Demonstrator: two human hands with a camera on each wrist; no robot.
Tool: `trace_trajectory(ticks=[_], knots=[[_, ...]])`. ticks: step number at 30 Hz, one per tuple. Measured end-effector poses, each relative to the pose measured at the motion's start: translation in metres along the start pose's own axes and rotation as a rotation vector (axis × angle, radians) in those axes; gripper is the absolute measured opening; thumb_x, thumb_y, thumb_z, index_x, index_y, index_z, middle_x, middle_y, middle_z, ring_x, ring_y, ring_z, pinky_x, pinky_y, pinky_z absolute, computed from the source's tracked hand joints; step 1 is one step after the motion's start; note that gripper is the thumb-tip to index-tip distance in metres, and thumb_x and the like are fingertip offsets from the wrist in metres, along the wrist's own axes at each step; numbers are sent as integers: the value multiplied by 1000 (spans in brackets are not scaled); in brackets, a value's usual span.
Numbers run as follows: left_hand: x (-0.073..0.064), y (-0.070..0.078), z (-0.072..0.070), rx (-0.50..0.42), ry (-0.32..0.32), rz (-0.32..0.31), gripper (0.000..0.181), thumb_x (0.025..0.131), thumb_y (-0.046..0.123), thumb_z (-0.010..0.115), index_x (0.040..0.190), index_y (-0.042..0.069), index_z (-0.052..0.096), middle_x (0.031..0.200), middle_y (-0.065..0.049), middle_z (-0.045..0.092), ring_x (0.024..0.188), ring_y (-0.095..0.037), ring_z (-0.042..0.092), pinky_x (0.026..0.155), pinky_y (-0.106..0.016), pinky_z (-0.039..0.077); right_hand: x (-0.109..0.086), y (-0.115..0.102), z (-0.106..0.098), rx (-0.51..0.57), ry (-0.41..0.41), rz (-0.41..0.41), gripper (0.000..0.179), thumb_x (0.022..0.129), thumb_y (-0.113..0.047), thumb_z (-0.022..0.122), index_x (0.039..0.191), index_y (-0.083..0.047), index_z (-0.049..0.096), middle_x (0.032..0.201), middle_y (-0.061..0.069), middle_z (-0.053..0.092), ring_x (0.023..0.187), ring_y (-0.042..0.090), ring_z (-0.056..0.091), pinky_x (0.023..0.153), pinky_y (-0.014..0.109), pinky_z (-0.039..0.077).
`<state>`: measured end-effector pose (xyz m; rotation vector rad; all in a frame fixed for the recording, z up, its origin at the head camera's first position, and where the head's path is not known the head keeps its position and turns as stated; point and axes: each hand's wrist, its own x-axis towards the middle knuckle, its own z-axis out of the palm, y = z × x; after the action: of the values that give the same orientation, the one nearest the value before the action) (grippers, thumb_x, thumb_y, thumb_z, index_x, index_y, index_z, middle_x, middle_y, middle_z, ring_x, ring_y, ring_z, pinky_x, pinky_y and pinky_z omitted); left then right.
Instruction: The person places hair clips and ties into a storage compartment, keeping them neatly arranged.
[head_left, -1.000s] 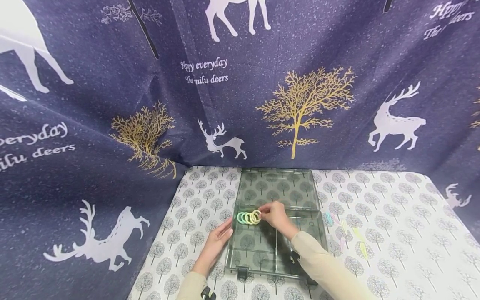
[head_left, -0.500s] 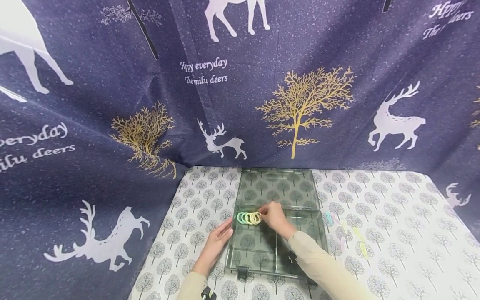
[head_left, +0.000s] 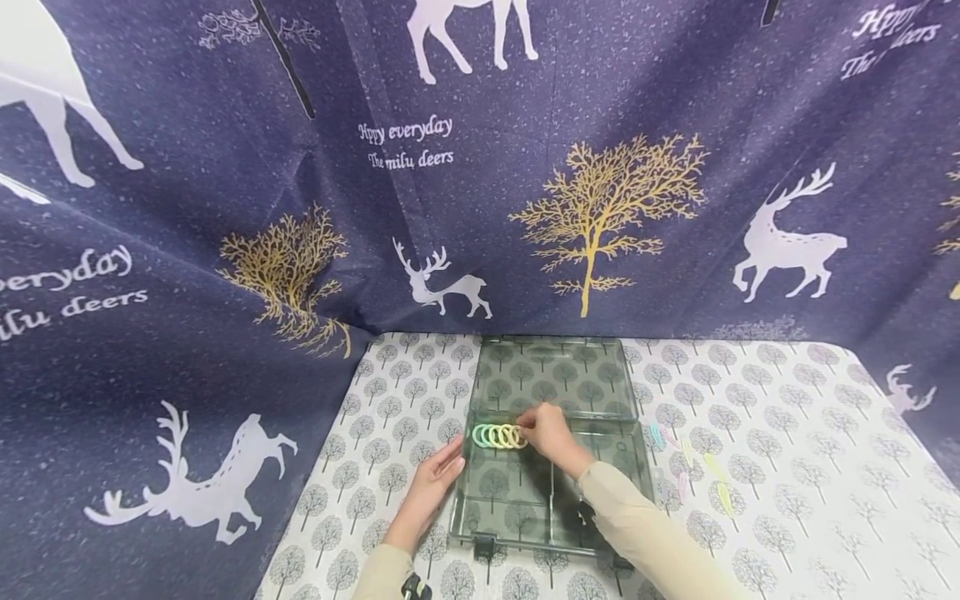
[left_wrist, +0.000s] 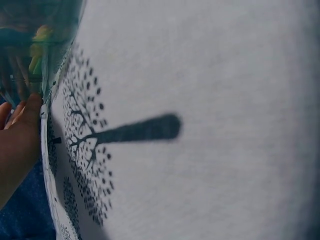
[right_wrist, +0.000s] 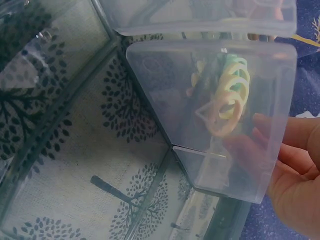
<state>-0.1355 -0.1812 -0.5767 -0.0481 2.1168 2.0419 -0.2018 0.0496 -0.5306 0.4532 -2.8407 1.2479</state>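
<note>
A row of overlapping ring-shaped hair ties [head_left: 491, 436], running from green through yellow to peach, lies in the back left compartment of a clear grey-green divided box [head_left: 517, 546]. My right hand [head_left: 549, 433] reaches in from the right and pinches the peach hair tie [right_wrist: 225, 117] at the row's right end. Part of those fingers shows only through the translucent plastic in the right wrist view. At the box's left side, my left hand [head_left: 435, 477] rests its extended fingers against the outer wall. The left wrist view catches this hand [left_wrist: 20, 135] beside the box [left_wrist: 30, 60].
Behind the box its hinged lid [head_left: 555, 379] lies folded back on the tree-print cloth [head_left: 405, 400]. Several pastel hair clips [head_left: 723, 497] are scattered to the right. A dark blue deer-print curtain [head_left: 465, 217] hangs along the back and left.
At the right end of the row, the peach hair tie has shifted slightly right, so the row reads longer. My right hand moves only slightly; the left stays in place.
</note>
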Motion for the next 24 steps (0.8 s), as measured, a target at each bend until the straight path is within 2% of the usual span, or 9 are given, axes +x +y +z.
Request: trace_trajectory(ticks=[6, 11, 15, 24], knots=[[2, -1, 1, 15, 1, 17, 49, 97, 13, 56, 144, 5, 42, 148, -15, 40, 136, -31, 38, 112, -33, 31, -3, 3, -11, 108, -32, 3, 14, 83, 3, 70, 96, 4, 73, 92, 15, 72, 80, 26, 69, 64, 30, 60], [3, -1, 1, 27, 18, 13, 49, 97, 14, 56, 143, 4, 43, 148, -16, 41, 136, -33, 38, 112, -33, 33, -6, 5, -26, 172, -32, 26, 19, 85, -1, 70, 103, 2, 71, 95, 12, 73, 83, 25, 69, 70, 33, 60], [2, -1, 1, -1, 16, 4, 50, 96, 14, 58, 143, 6, 43, 148, -14, 41, 136, -31, 39, 111, -30, 33, -8, 9, -37, 203, 19, 65, 20, 84, -3, 72, 104, 0, 71, 95, 10, 73, 84, 22, 69, 72, 32, 60], [0, 0, 1, -8, -5, 12, 50, 97, 14, 55, 145, 7, 40, 149, -13, 38, 137, -30, 36, 113, -32, 30, -17, 27, -62, 245, 141, 38, 22, 82, 2, 71, 104, 3, 69, 93, 15, 72, 83, 29, 70, 73, 32, 61]])
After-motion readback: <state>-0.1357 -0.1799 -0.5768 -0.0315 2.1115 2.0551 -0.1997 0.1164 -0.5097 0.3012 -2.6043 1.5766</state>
